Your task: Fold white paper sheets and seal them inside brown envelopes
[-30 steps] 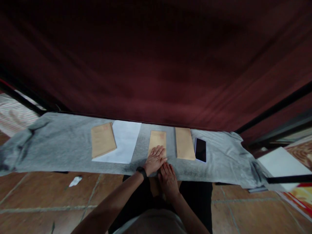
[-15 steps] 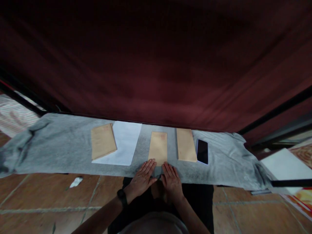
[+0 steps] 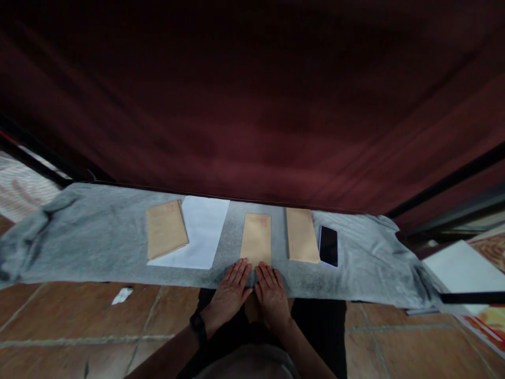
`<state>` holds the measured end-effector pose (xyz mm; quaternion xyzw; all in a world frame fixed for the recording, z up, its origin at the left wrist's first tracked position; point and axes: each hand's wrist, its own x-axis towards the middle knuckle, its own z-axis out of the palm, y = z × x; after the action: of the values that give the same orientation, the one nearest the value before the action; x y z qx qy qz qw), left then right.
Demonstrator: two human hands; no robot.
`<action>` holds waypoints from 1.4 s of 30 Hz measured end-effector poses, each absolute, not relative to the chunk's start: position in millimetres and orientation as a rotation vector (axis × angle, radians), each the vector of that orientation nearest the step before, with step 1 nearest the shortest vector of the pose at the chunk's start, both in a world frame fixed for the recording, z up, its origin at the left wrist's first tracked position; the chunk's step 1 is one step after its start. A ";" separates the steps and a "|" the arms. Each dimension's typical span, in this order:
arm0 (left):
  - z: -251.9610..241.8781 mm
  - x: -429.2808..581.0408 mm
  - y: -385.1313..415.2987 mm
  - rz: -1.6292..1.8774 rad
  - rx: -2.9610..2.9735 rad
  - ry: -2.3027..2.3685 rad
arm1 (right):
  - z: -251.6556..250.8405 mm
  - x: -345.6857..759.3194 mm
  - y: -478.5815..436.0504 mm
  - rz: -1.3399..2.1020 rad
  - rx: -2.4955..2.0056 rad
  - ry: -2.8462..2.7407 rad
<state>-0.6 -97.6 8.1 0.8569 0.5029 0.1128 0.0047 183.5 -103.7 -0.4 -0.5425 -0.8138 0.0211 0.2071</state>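
Note:
A brown paper envelope [image 3: 256, 237] lies lengthwise in the middle of the grey cloth-covered surface [image 3: 106, 237], a faint red mark near its far end. Over its near left corner rest the fingertips of my left hand [image 3: 231, 289], laid flat with the fingers stretched out. My right hand [image 3: 272, 295] lies flat too, fingers extended across the near right corner. The envelope's near edge is mostly hidden under the fingers. A dark watch [image 3: 198, 323] is on my left wrist.
To the left, a stack of brown envelopes [image 3: 166, 230] partly covers white paper [image 3: 203, 231]. On the right are more brown envelopes [image 3: 302, 235] and a phone [image 3: 329, 246]. A dark red curtain [image 3: 252, 142] rises behind. White scrap [image 3: 122, 296] lies on the tiled floor.
My right hand has slid left, closer to my left hand, and its fingers now cover more of the envelope's near edge. The envelope has hardly moved.

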 end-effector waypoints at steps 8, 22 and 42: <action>0.8 1.4 -97.9 0.436 2.539 1.785 | 2.1 192.8 -109.2 -0.001 -1.599 -2.181; 1.3 18.6 -55.6 0.914 1.821 1.980 | 3.0 189.0 -103.3 0.092 -1.648 -2.102; 51.2 24.6 -46.7 1.026 0.693 1.339 | 51.6 167.9 -72.5 0.148 -1.862 -2.184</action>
<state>24.6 -46.7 51.2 0.3003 0.5805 0.4449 0.6123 167.9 -72.5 51.6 -0.6422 -0.7531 0.0509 0.1334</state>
